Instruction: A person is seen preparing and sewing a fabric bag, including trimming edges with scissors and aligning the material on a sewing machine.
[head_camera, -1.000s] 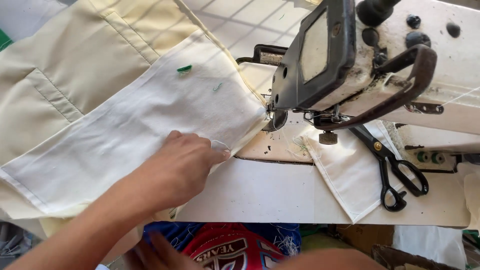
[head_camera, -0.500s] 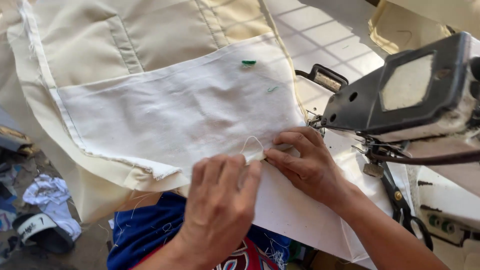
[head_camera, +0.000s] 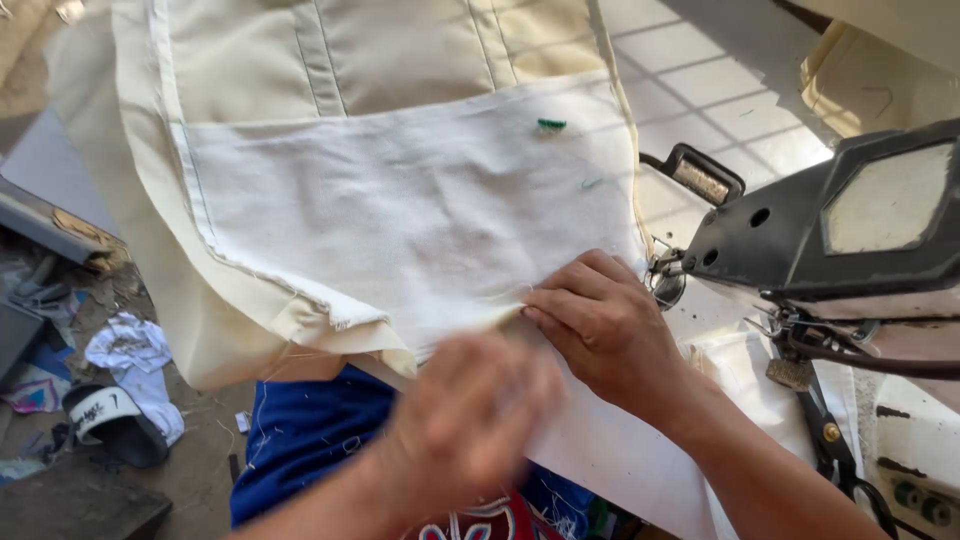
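A white fabric panel (head_camera: 400, 210) lies over a cream garment (head_camera: 350, 50) spread across the sewing table. My right hand (head_camera: 600, 330) pinches the panel's near edge between thumb and fingers, just left of the needle area of the sewing machine (head_camera: 850, 230). Closer to me and slightly left of the right hand, my left hand (head_camera: 470, 410) is blurred by motion with its fingers curled, just off the fabric edge; whether it holds anything is unclear. A small green thread mark (head_camera: 551, 124) sits on the panel's far right.
Black-handled scissors (head_camera: 830, 440) lie on the white table beside the machine at the right. My lap in blue and red cloth (head_camera: 320, 440) is below the fabric. On the floor to the left lie a sandal (head_camera: 110, 425) and rags.
My left hand has drawn back toward me from the fabric edge and is now blurred. The right hand still pinches the same edge. The view has shifted slightly.
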